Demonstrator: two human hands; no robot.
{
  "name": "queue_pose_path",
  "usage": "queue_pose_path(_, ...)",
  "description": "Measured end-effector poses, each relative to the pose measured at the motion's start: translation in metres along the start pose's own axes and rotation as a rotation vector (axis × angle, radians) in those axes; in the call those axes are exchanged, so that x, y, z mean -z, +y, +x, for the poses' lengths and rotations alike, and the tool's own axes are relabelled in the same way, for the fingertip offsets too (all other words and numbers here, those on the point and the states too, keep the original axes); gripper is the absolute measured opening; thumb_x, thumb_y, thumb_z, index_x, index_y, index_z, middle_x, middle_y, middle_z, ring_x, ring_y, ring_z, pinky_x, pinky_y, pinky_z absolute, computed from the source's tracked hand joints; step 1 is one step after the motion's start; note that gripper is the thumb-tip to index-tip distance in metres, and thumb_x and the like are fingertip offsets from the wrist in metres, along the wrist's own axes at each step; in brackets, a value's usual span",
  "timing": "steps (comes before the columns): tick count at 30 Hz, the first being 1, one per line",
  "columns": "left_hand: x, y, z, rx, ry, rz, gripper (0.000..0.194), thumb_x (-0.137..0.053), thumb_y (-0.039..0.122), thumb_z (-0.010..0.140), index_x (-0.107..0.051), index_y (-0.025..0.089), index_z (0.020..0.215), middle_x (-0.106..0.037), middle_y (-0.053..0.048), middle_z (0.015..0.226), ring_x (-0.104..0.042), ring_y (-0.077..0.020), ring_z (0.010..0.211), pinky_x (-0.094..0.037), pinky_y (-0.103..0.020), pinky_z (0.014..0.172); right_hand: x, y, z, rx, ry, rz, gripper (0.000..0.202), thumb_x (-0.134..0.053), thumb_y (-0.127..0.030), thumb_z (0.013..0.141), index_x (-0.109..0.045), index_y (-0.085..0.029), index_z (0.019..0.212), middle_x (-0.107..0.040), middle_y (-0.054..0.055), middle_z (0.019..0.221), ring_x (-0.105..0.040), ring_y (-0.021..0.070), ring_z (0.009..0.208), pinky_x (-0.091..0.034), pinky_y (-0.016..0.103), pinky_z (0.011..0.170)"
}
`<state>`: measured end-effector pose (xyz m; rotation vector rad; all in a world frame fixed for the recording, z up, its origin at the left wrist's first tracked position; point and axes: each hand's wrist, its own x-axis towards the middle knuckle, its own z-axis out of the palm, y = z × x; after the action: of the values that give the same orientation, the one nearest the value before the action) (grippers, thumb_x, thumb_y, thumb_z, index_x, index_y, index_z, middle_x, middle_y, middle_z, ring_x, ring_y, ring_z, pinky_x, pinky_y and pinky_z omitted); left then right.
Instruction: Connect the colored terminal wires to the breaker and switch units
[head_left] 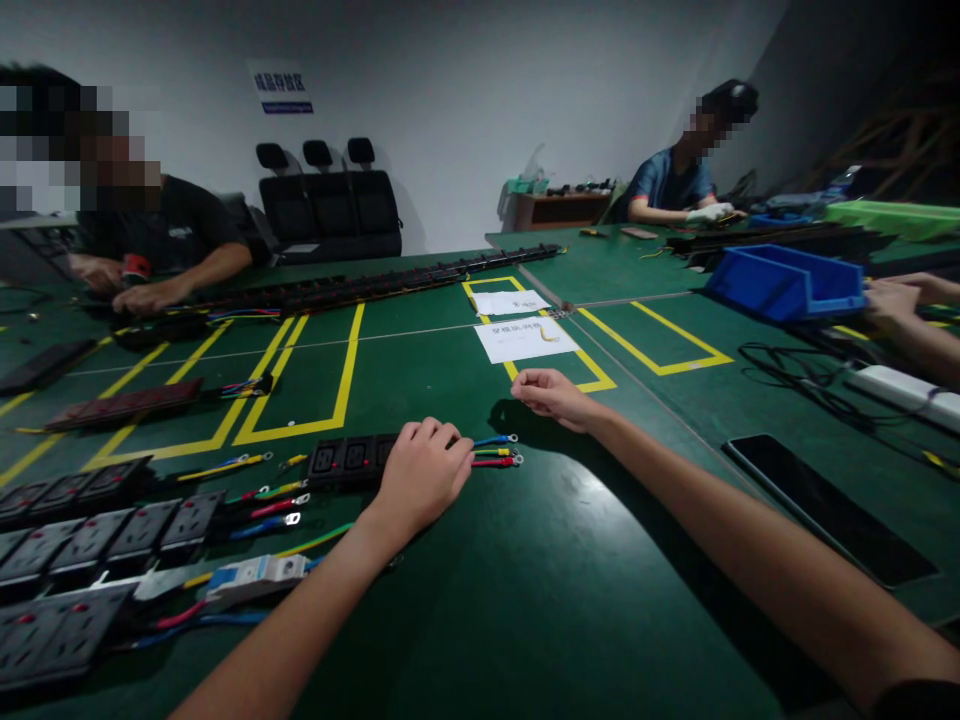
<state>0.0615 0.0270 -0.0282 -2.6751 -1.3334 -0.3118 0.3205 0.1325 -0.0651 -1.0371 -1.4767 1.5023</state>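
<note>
My left hand lies over the right end of a short black socket strip, its fingers bent around it. Blue, yellow-green and red wires with ring terminals stick out past those fingers. To the right, my right hand hovers just above the table, fingers curled and pinched together; whether something small is in them I cannot make out. Left of my left forearm lie more black socket strips with wired ends. Among them is a white and blue circuit breaker.
White paper sheets lie on the green table among yellow tape outlines. A phone, a white power strip, black cables and a blue bin are at right. Co-workers' hands work across the table and at the right edge.
</note>
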Motion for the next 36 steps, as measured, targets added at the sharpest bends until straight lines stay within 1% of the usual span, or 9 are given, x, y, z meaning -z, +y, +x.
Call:
queue_pose_path(5, -0.004, 0.000, -0.005, 0.025, 0.036, -0.009, 0.025, -0.052, 0.031, 0.102, -0.074, 0.022, 0.110, -0.070, -0.007, 0.107, -0.058, -0.0244, 0.103, -0.041, -0.039, 0.085, -0.002, -0.003, -0.005, -0.013, 0.020, -0.001, 0.043, -0.086, -0.051, 0.068, -0.060, -0.018, 0.080, -0.044, -0.009, 0.060, -0.032, 0.0039, 0.047, -0.016, 0.019, 0.043)
queue_pose_path(10, -0.009, 0.004, -0.010, 0.036, 0.068, 0.016, 0.023, -0.054, 0.033, 0.099, -0.074, 0.023, 0.105, -0.069, -0.006, 0.104, -0.057, -0.0251, 0.101, -0.040, -0.040, 0.083, -0.006, -0.001, -0.010, 0.007, 0.025, -0.010, 0.047, -0.086, -0.054, 0.068, -0.058, -0.018, 0.079, -0.044, -0.009, 0.059, -0.027, 0.0028, 0.045, -0.014, 0.020, 0.043)
queue_pose_path(12, -0.011, 0.004, -0.012, 0.023, 0.067, 0.038, 0.023, -0.053, 0.034, 0.099, -0.073, 0.022, 0.102, -0.069, -0.007, 0.103, -0.057, -0.0254, 0.099, -0.039, -0.040, 0.082, -0.007, 0.003, -0.010, 0.015, 0.066, -0.094, 0.050, -0.084, -0.060, 0.068, -0.058, -0.019, 0.078, -0.042, -0.009, 0.058, -0.029, 0.0041, 0.045, -0.015, 0.020, 0.043)
queue_pose_path(14, -0.012, 0.004, -0.013, 0.023, 0.072, 0.055, 0.023, -0.052, 0.034, 0.099, -0.072, 0.021, 0.100, -0.068, -0.007, 0.103, -0.056, -0.0256, 0.099, -0.039, -0.040, 0.081, -0.010, 0.007, -0.010, 0.046, 0.075, -0.202, 0.050, -0.079, -0.064, 0.072, -0.061, -0.019, 0.080, -0.043, -0.008, 0.058, -0.032, 0.0058, 0.046, -0.020, 0.021, 0.043)
queue_pose_path(17, -0.014, 0.004, -0.014, 0.020, 0.083, 0.065, 0.023, -0.053, 0.034, 0.099, -0.071, 0.020, 0.100, -0.068, -0.007, 0.102, -0.056, -0.0254, 0.097, -0.040, -0.040, 0.080, -0.015, 0.012, -0.011, 0.147, 0.068, -0.432, 0.047, -0.073, -0.065, 0.077, -0.064, -0.019, 0.078, -0.058, -0.001, 0.066, -0.049, 0.0123, 0.056, -0.036, 0.025, 0.051)
queue_pose_path(19, -0.015, 0.005, -0.015, 0.014, 0.097, 0.073, 0.024, -0.052, 0.034, 0.099, -0.071, 0.020, 0.100, -0.068, -0.008, 0.102, -0.056, -0.0258, 0.097, -0.040, -0.040, 0.080, -0.019, 0.014, -0.013, 0.205, 0.057, -0.596, 0.045, -0.069, -0.064, 0.080, -0.066, -0.019, 0.078, -0.064, 0.003, 0.070, -0.055, 0.0162, 0.061, -0.041, 0.028, 0.056)
queue_pose_path(23, -0.017, 0.004, -0.017, 0.005, 0.115, 0.077, 0.024, -0.053, 0.034, 0.098, -0.071, 0.018, 0.098, -0.068, -0.009, 0.101, -0.057, -0.0269, 0.096, -0.040, -0.041, 0.079, -0.026, 0.019, -0.016, 0.288, 0.061, -0.846, 0.039, -0.061, -0.059, 0.087, -0.066, -0.021, 0.080, -0.062, 0.001, 0.063, -0.053, 0.0172, 0.055, -0.037, 0.029, 0.053)
queue_pose_path(26, -0.018, 0.004, -0.017, 0.008, 0.118, 0.067, 0.024, -0.053, 0.034, 0.098, -0.070, 0.018, 0.096, -0.067, -0.010, 0.100, -0.057, -0.0271, 0.096, -0.041, -0.041, 0.079, -0.028, 0.020, -0.017, 0.323, 0.064, -0.953, 0.034, -0.056, -0.053, 0.092, -0.065, -0.022, 0.083, -0.060, 0.000, 0.060, -0.053, 0.0174, 0.054, -0.035, 0.029, 0.054)
queue_pose_path(36, -0.014, 0.005, -0.017, 0.013, 0.085, 0.062, 0.024, -0.052, 0.033, 0.098, -0.071, 0.018, 0.098, -0.067, -0.010, 0.100, -0.057, -0.0275, 0.096, -0.041, -0.041, 0.079, -0.029, 0.018, -0.019, 0.344, 0.067, -1.003, 0.031, -0.053, -0.051, 0.093, -0.063, -0.023, 0.082, -0.057, -0.001, 0.055, -0.052, 0.0170, 0.049, -0.035, 0.028, 0.051)
